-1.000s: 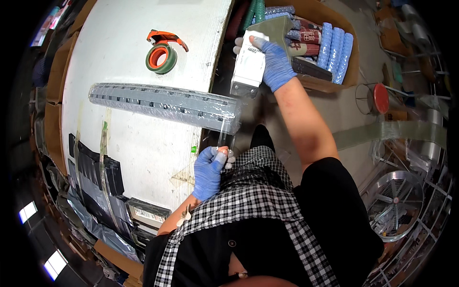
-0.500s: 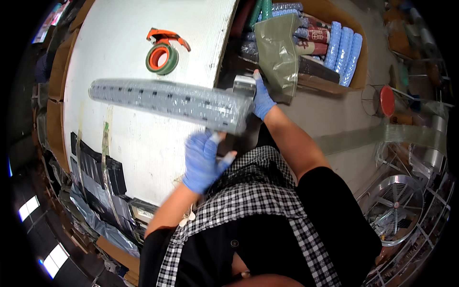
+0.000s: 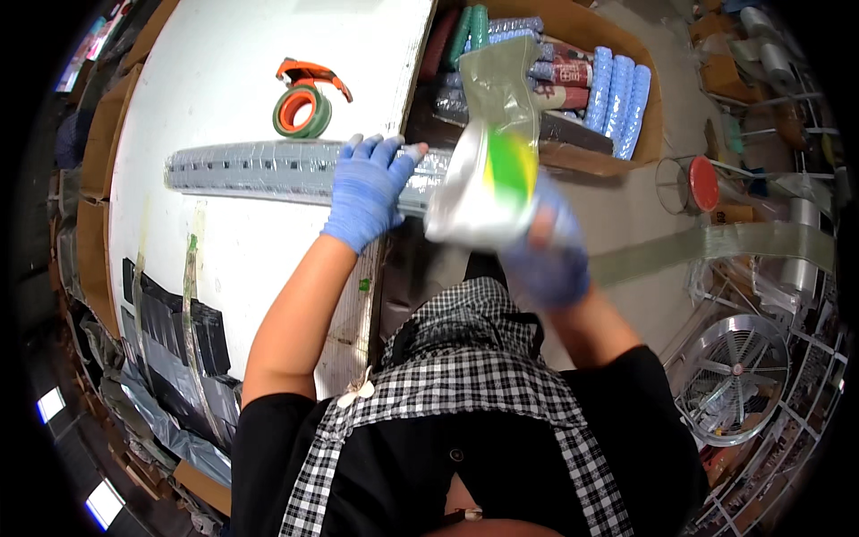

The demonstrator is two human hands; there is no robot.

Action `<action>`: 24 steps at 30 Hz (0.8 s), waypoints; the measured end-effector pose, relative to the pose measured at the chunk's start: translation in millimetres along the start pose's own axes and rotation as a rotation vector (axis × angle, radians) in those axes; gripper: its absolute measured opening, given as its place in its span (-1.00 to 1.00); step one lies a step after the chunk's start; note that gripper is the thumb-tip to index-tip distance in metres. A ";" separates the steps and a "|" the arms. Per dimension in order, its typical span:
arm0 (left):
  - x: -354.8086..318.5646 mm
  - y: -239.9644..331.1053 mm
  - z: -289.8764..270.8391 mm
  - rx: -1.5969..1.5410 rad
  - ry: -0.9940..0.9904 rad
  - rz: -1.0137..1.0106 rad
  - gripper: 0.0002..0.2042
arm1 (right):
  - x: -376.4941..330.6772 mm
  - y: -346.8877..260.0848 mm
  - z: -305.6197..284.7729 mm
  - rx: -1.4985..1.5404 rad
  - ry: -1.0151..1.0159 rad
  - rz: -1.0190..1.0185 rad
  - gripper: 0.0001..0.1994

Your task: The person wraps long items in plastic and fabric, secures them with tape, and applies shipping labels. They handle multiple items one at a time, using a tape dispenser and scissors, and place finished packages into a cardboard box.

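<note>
A long grey roll in shiny clear wrap lies across the white table, its right end reaching the table's edge. Over its right part lies my left hand in a blue glove with pale fingertips. Its fingers bend over the roll's far side. My right hand, also gloved in blue, is smeared by motion beyond the table edge. It holds a white thing with a green and yellow patch, too blurred to name, which hides the roll's end. Behind the roll stands a green tape roll with an orange core.
An orange tape cutter lies behind the tape. At the back right, a cardboard box holds several wrapped rolls, with an olive plastic sheet over its side. Black plastic packs lie near left. A metal fan stands at right.
My left hand has moved up from the table's near edge onto the roll. The roll's right end has swung away from me. My right hand has come nearer with the white thing.
</note>
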State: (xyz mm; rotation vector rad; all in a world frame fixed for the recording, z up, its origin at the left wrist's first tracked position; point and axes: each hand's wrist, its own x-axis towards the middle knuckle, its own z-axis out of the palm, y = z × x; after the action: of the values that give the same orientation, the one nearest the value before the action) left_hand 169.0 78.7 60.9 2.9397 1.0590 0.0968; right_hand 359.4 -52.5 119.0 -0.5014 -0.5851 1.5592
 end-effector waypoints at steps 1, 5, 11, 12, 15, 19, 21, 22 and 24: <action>-3.4 0.8 1.6 0.006 -0.001 -0.007 -0.07 | 37.8 -10.2 -14.0 -0.165 -0.065 -0.052 -0.27; 13.7 3.1 -0.5 -0.015 -0.044 0.042 -0.05 | 150.4 38.2 -146.7 -0.106 0.479 0.237 -0.27; 16.6 -5.8 -6.9 -0.075 -0.131 -0.005 -0.08 | -36.6 157.4 -97.1 -0.194 0.219 0.487 -0.35; 18.8 -5.8 -5.8 -0.074 -0.127 0.004 -0.09 | -70.1 161.9 -85.0 -0.382 0.051 0.300 -0.40; 15.5 -8.2 -3.2 -0.086 -0.093 -0.013 -0.12 | -28.7 37.8 7.7 -0.468 -0.001 0.005 -0.43; 11.6 -4.5 -4.5 -0.065 -0.054 0.001 -0.14 | 92.7 -39.4 5.4 -0.723 0.143 -0.194 -0.51; 14.3 -5.2 -1.4 -0.084 -0.016 0.005 -0.14 | 125.8 -14.8 -21.0 -0.757 0.290 -0.256 -0.59; 16.5 -4.2 0.0 -0.092 -0.003 0.020 -0.14 | 130.7 6.4 -45.8 -0.801 0.319 -0.374 -0.58; 9.6 -2.6 7.0 -0.130 0.083 0.011 -0.11 | 143.2 27.6 -100.5 -1.363 0.192 -0.631 -0.52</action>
State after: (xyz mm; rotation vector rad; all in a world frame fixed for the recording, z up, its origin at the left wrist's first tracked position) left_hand 175.2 86.9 54.3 2.8473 1.0044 0.2795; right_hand 391.7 96.2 28.2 -1.2899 -1.4600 0.3193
